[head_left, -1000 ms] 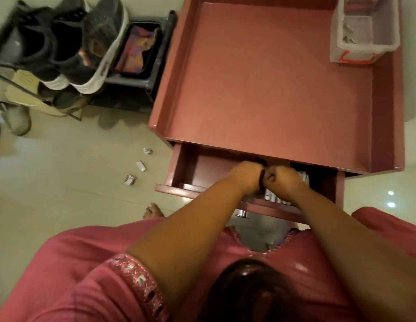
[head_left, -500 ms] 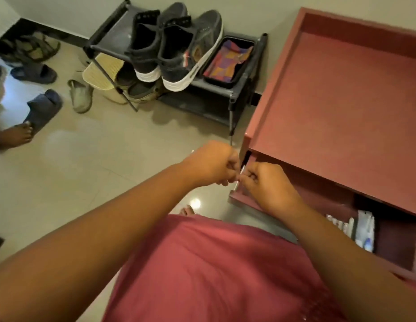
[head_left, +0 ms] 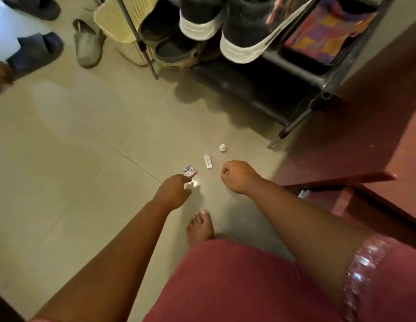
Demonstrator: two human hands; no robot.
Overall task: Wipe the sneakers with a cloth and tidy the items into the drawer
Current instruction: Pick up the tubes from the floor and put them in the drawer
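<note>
Left hand (head_left: 173, 190) low over floor (head_left: 74, 140), fingers reaching twd small printed packet (head_left: 190, 171); fingertips just beside its near edge, nothing gripped, contact can't be told thru glare spot. Right hand (head_left: 237, 176) hanging above floor w/ fingers curled into loose fist, nothing visible in it.

Three small items on floor tiles, in a diagonal row: packet nearest left hand, white flat box (head_left: 208, 161) next, small white bottle (head_left: 222, 148) farthest, nearest the rack leg. All apart from each other.

Bare foot (head_left: 200, 228) on floor between the two forearms, below the items.

Dark sneakers w/ white soles (head_left: 239, 36) on top shelf of black shoe rack (head_left: 318, 75), heels overhanging front rail, side by side & touching. Multicolour cloth (head_left: 325, 26) in black tray at right end of same shelf, just beside right sneaker. Dark slip-ons under the shelf; cream basket (head_left: 123, 26) at rack's left end.

Open drawer (head_left: 341, 201) of red-brown cabinet (head_left: 388, 126) at right edge, past right forearm; contents mostly hidden, something pale at its front corner.

Grey sandals (head_left: 35, 49) & pale clog (head_left: 88, 45) on floor top left; another person's foot at left edge.
</note>
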